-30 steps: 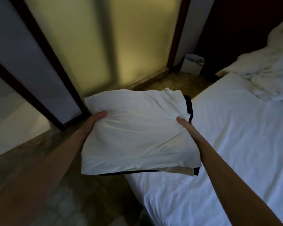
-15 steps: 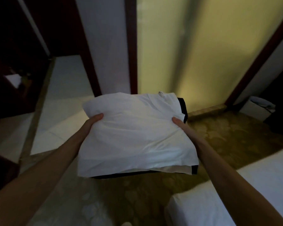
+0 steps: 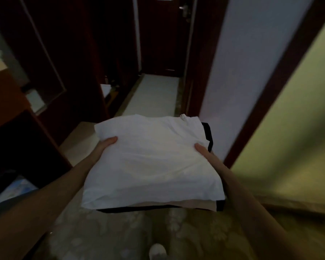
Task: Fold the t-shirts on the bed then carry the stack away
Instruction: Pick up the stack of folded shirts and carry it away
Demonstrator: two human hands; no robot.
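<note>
The left hand (image 3: 106, 145) and right hand (image 3: 204, 152) clamped the stack (image 3: 154, 166) between thumbs above and fingers hidden beneath, yet slackening mid-walk might let the black shirt (image 3: 208, 136) past the right thumb slide out.

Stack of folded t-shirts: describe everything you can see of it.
The stack of folded t-shirts is held roughly level in the air above a patterned floor. The top shirt is white and lightly creased, with a small tag at its far edge. A beige layer and a black layer peek out below at the near edge; black also shows at the far right corner. The left hand grips its left side, the right hand its right side, thumbs on top, fingers hidden underneath.
</note>
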